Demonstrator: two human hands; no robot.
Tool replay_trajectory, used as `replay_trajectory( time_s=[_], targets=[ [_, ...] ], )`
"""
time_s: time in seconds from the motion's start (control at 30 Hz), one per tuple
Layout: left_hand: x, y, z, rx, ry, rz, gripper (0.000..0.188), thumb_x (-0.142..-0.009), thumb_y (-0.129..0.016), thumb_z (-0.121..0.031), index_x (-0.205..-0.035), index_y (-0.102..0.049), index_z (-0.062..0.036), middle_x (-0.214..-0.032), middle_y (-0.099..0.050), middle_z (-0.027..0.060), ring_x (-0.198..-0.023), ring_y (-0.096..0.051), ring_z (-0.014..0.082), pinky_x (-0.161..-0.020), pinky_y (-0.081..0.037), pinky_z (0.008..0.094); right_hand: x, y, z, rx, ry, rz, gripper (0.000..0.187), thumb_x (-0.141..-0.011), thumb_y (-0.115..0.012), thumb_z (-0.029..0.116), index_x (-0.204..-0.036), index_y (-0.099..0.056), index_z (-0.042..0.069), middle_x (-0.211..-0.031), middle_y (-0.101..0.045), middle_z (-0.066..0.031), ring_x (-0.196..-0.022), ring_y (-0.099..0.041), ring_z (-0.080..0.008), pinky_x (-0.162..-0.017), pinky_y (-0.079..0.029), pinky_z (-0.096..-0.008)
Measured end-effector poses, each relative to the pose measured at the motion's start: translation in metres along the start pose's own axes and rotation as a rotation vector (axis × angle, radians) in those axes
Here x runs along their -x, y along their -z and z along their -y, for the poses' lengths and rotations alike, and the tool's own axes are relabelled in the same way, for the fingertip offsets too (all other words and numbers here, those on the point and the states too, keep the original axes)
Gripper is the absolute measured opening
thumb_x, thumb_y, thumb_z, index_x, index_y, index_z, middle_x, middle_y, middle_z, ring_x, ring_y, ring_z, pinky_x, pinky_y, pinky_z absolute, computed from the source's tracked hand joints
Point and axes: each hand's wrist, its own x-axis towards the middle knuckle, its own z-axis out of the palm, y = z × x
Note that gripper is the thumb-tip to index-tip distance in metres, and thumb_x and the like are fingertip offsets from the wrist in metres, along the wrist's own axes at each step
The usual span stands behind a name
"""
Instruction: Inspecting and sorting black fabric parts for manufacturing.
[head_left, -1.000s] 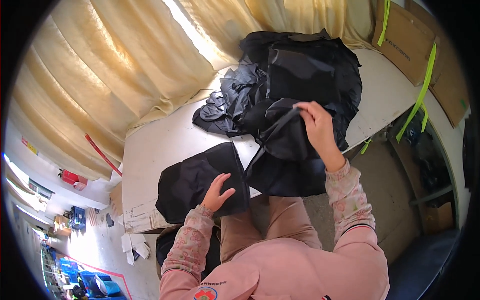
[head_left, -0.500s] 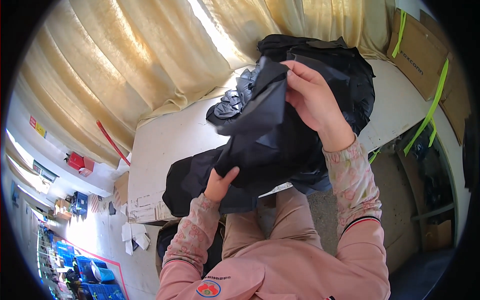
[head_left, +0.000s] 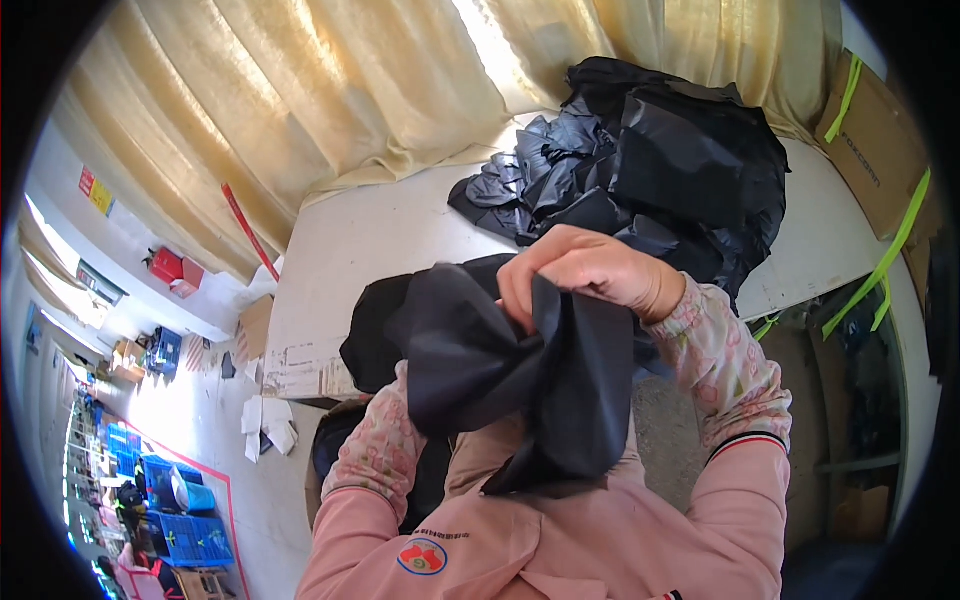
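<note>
A folded black fabric piece (head_left: 480, 360) hangs in front of my body, above my lap. My right hand (head_left: 580, 275) pinches its upper edge with the fingers bent down over it, and the cloth falls in creases below. My left forearm (head_left: 375, 440) comes up on the left. My left hand is hidden behind the cloth, so its fingers do not show. Another dark flat piece of fabric (head_left: 372, 335) lies at the table's near edge, just behind the held cloth.
A big heap of black fabric (head_left: 690, 160) covers the far right of the white table (head_left: 340, 240). Yellow curtains (head_left: 300, 90) hang behind. Cardboard (head_left: 880, 150) with green straps (head_left: 905, 240) leans at the right. Blue crates (head_left: 190, 535) and paper scraps (head_left: 268, 425) are on the floor at left.
The black fabric piece came down from over the table toward my body. My right hand moved lower and nearer with it, and my left hand passed out of sight behind it.
</note>
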Motion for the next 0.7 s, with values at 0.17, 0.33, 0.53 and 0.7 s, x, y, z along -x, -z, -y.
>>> replay_trajectory(
  time_s=[0.17, 0.33, 0.53, 0.7],
  targets=[
    [0.001, -0.005, -0.008, -0.423, -0.194, 0.07, 0.027, -0.088, -0.061, -0.024, -0.105, -0.063, -0.0034, -0.111, -0.063, 0.0095, -0.102, -0.058, 0.0212, -0.087, -0.049, 0.0364, -0.001, 0.017, 0.006, 0.225, 0.118, -0.059, 0.054, -0.094, -0.045, 0.04, -0.063, -0.056, -0.004, -0.07, -0.057, -0.0116, -0.069, -0.052, -0.0201, -0.069, -0.04, -0.0298],
    [-0.041, -0.024, -0.056, -0.869, -0.428, 0.081, 0.022, -0.084, -0.068, -0.013, -0.103, -0.065, -0.0024, -0.114, -0.062, 0.0083, -0.104, -0.056, 0.017, -0.087, -0.046, 0.0321, -0.014, 0.009, 0.023, 0.1, 0.071, -0.131, 0.058, -0.094, -0.05, 0.045, -0.058, -0.054, -0.001, -0.065, -0.054, -0.0096, -0.066, -0.051, -0.0189, -0.064, -0.039, -0.0287],
    [0.036, -0.069, -0.164, -1.222, -0.91, -0.584, 0.014, -0.079, -0.072, -0.01, -0.083, -0.064, -0.0005, -0.096, -0.063, 0.0107, -0.082, -0.057, 0.0159, -0.07, -0.043, 0.0264, 0.025, 0.013, 0.019, 0.563, -0.23, -0.24, 0.038, -0.087, -0.067, 0.031, -0.064, -0.058, 0.002, -0.06, -0.054, 0.001, -0.056, -0.047, -0.0062, -0.052, -0.037, -0.0251],
    [0.065, -0.106, -0.196, -1.412, -1.22, -0.497, 0.009, -0.086, -0.064, -0.009, -0.086, -0.062, -0.0005, -0.089, -0.061, 0.0103, -0.078, -0.056, 0.0195, -0.071, -0.043, 0.0267, 0.032, 0.009, -0.051, 0.805, -0.309, -0.493, 0.04, -0.077, -0.078, 0.034, -0.093, -0.06, 0.003, -0.059, -0.051, -0.0006, -0.055, -0.047, -0.0081, -0.052, -0.039, -0.0251]
  ],
)
